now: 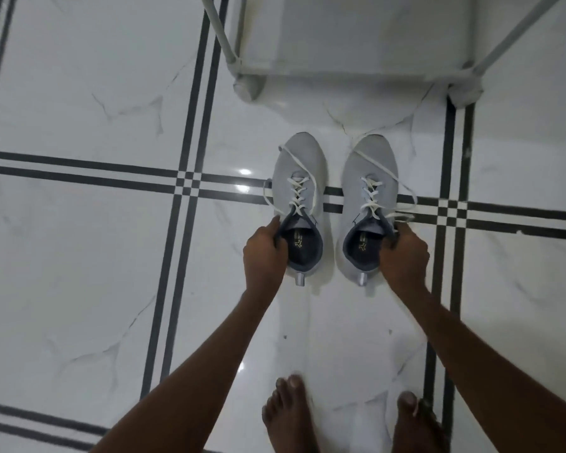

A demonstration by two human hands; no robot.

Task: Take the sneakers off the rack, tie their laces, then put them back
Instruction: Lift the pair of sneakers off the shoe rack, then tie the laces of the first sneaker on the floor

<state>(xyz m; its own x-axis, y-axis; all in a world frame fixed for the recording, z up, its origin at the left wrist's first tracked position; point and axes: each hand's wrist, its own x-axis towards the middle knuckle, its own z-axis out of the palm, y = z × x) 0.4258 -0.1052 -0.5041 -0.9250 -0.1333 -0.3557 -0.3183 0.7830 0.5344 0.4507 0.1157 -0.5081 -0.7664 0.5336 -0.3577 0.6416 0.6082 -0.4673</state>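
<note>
Two light grey sneakers with white laces stand side by side on the tiled floor, toes pointing toward the rack. My left hand [264, 253] grips the collar of the left sneaker [299, 178] on its outer side. My right hand [404, 256] grips the collar of the right sneaker [370, 171] on its outer side. The laces on both hang loose, with ends trailing over the toes and onto the floor. The white shoe rack [350, 44] stands just beyond them, and its lowest shelf in view holds nothing.
My bare feet [288, 416] stand on the floor close behind the sneakers. The rack's two front legs [247, 83] rest on the glossy white floor with dark stripe lines [190, 184]. Open floor lies to the left and right.
</note>
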